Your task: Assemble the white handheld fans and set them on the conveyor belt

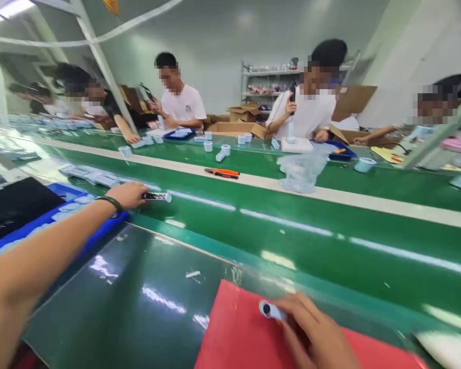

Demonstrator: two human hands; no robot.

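Right hand (pixel 317 328) pinches blue piece (pixel 276 311) over red mat (pixel 230 333); holed end points left, long axis running into fingers. Left hand (pixel 126 196), beyond mat leftward, pinches bar (pixel 156 196), axis crosswise, pale tip rightward.

A factory workshop with an assembly line: a long green bench (pixel 230 230) runs left to right, and along its far side people (pixel 182 105) bend over small pale-blue parts (pixel 226 149), two gripping black hand tools (pixel 293 92). Behind them stand open cardboard boxes (pixel 236 130) and a metal rack (pixel 267 95) (its shelves well filled).
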